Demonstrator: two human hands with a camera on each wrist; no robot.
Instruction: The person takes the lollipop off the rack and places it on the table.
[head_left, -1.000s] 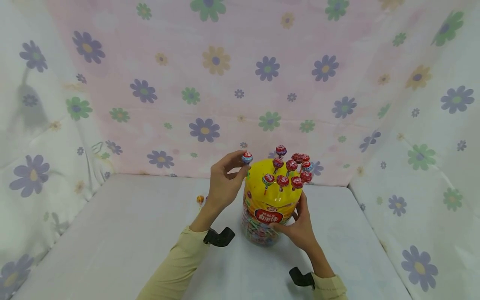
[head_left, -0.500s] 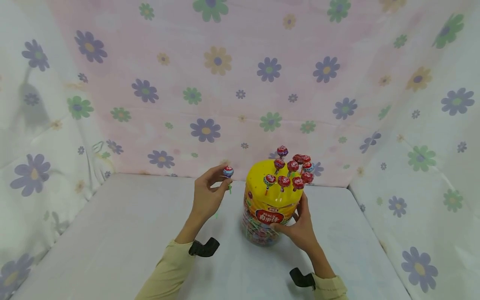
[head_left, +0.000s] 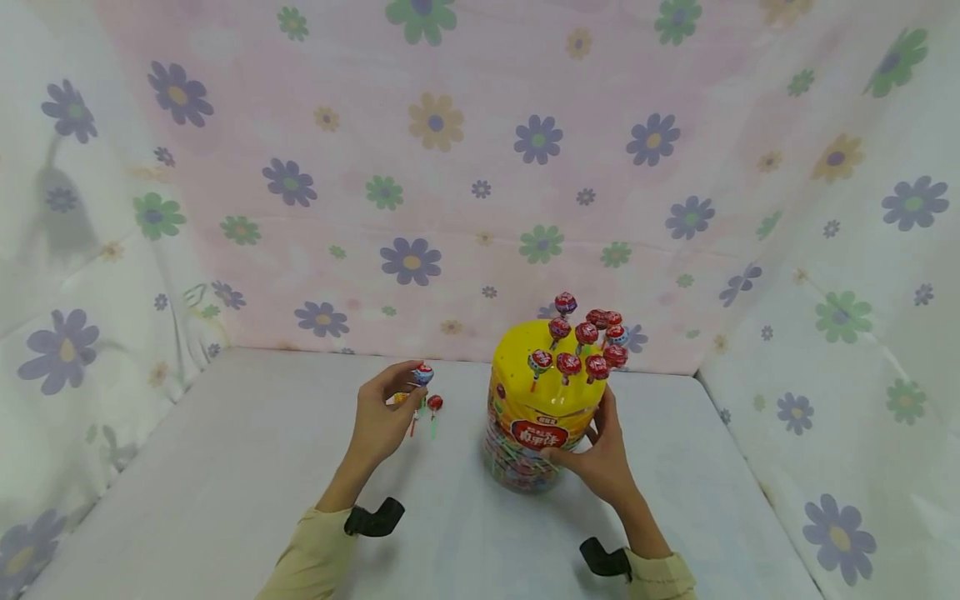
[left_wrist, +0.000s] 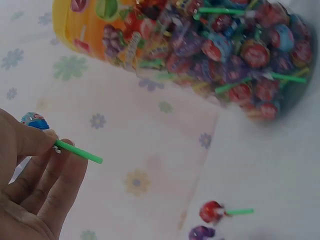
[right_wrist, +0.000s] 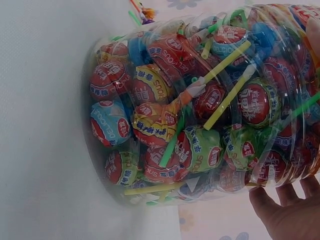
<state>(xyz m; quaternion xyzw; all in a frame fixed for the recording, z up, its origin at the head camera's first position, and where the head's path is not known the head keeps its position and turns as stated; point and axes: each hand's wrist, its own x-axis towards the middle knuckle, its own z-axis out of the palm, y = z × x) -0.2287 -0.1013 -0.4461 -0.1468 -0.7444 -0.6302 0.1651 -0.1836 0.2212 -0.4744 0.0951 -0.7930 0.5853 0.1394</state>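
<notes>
"DELICIOUS" on lollipop wrappers (right_wrist: 110, 123)

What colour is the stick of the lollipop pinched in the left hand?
The stick is bright green; the left wrist view shows it best.

Between my left hand (head_left: 384, 419) and the lollipop jar (head_left: 538, 433) I have a lane of white table (head_left: 459, 467) to pass along, though a red lollipop (head_left: 435, 402) and a purple lollipop (left_wrist: 201, 233) lie near that hand, in the way of a low reach; how many more sit behind my fingers I can't quite tell. Over the yellow lid (head_left: 516, 343), the left part offers room, while standing lollipops (head_left: 568, 364) crowd the right. My right hand (head_left: 597, 465) blocks the jar's right side, and the floral backdrop (head_left: 337, 275) walls off the table's far edge.
</notes>
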